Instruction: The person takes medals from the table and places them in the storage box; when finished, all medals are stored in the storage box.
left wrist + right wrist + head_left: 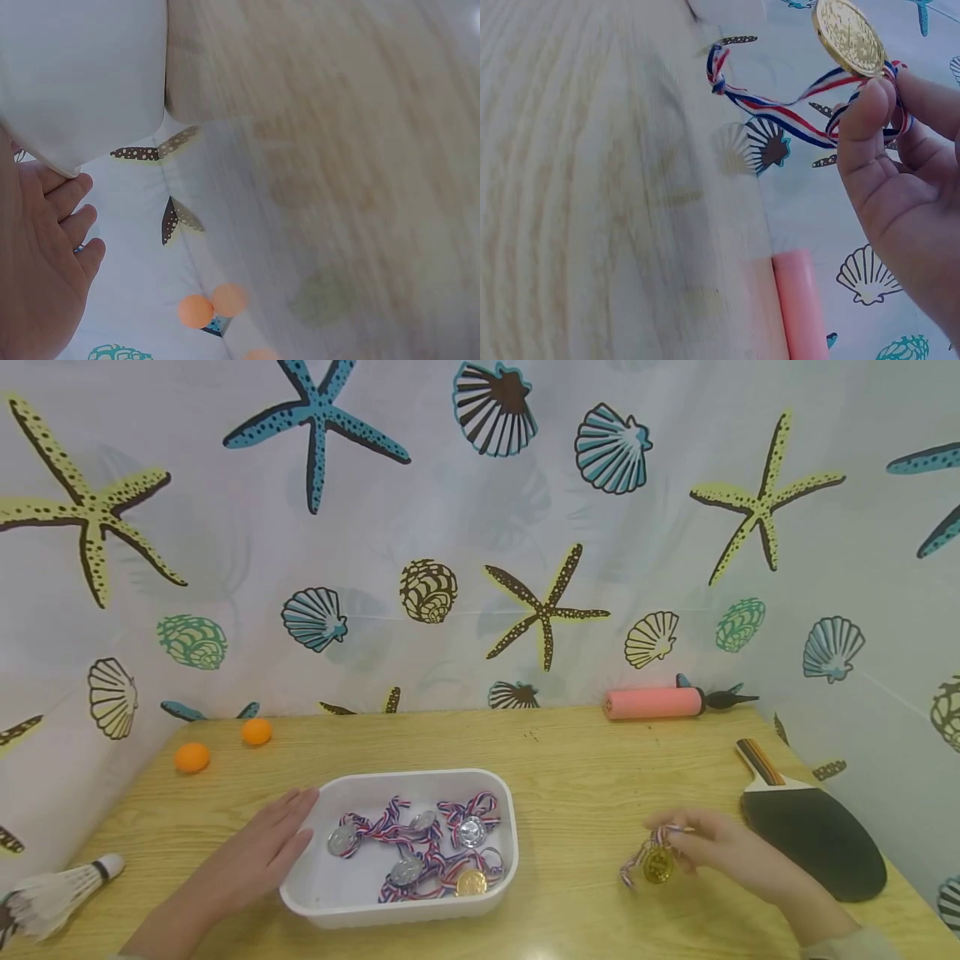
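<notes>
My right hand pinches a gold medal by its striped ribbon above the table's right side. In the right wrist view, the thumb and fingers close on the ribbon beside the disc, and a knotted end dangles free. A white plastic tray stands left of centre. Inside it lie several silver medals and one gold medal, their red, white and blue ribbons bunched together. My left hand rests against the tray's left rim with its fingers extended; the left wrist view shows the fingertips beside that rim.
Two orange balls lie at the back left, and a shuttlecock at the front left. A pink hand pump lies along the back edge. A black table tennis paddle lies beyond my right hand. Patterned cloth encloses the table.
</notes>
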Motion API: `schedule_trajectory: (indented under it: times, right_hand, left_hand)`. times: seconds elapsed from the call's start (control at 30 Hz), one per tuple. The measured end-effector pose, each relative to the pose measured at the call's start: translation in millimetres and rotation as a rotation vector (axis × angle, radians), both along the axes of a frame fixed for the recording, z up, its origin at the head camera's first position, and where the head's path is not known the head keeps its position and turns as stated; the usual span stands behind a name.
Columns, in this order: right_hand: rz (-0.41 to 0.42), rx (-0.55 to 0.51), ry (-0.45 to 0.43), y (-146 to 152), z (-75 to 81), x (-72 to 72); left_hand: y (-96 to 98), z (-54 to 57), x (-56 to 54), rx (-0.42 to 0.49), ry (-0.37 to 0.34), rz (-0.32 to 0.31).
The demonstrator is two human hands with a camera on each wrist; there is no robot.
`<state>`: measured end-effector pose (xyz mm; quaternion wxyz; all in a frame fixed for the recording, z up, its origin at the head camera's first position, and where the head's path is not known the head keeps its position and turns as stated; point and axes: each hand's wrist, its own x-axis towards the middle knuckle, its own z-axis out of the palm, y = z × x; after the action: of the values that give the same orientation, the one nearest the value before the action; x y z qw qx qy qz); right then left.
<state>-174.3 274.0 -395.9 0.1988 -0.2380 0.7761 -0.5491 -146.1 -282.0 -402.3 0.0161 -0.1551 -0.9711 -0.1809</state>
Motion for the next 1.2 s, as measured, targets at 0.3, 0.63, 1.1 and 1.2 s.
schedule_trajectory:
  times: [0.3, 0.63, 1.1, 1.2]
  right_hand:
    - [0.027, -0.191, -0.065, -14.9, 10.6, -0.6]
    - [-0.262, 0.084, 0.026, -37.5, 24.1, -7.4]
    - [-0.301, 0.031, 0.059, -66.6, 55.4, -21.2]
    - [-0.284, 0.021, 0.072, -74.1, 61.1, -24.3]
  left_hand:
    - [1.2, -1.0, -0.3, 0.001, -0.009, 0.002]
    - [2.3, -0.1, 0.0, 0.003, -0.020, 0.013]
    - [1.3, 1.3, 0.3, -0.003, -0.011, 0.007]
    - [1.4, 1.8, 0.3, -0.005, -0.017, 0.010]
